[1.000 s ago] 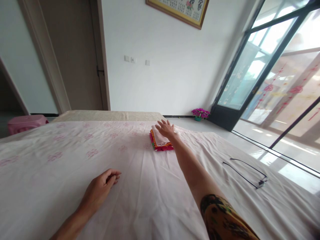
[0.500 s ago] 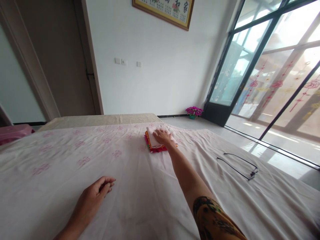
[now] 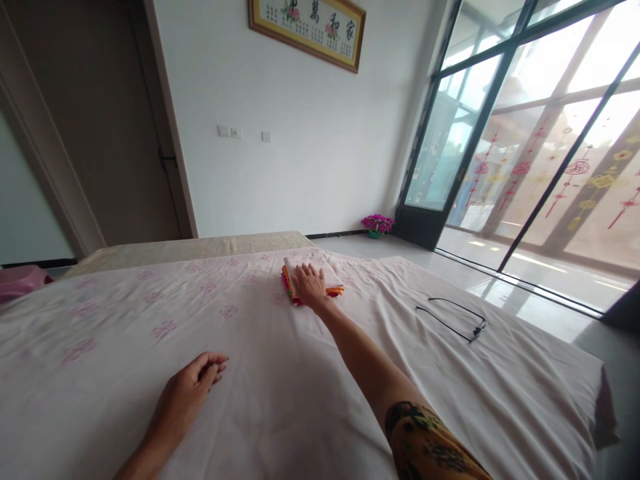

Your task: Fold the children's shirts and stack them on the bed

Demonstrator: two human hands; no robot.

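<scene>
My right hand (image 3: 309, 281) lies flat with its fingers spread on a small stack of folded cloths. The top cloth (image 3: 327, 275) is whitish pink and neatly squared. Beneath it, the edges of orange cloth (image 3: 336, 291) and some red, pink and green fabric stick out. My left hand (image 3: 193, 383) rests low on the white bedsheet (image 3: 270, 400), fingers curled in and thumb near the index finger. Nothing shows in it. The sheet is wrinkled and has pink flower prints.
Black-framed glasses (image 3: 475, 327) lie on the sheet to the right. A beige surface (image 3: 200, 250) adjoins the sheet's far edge. On the floor beyond are a pot of purple flowers (image 3: 377, 225) and a glass door (image 3: 450, 147). A pink plastic item (image 3: 23, 281) stands at the left.
My right hand has slid toward me across the top cloth, its fingers now more spread and pointing away. The left hand stays where it was. The view has turned slightly right.
</scene>
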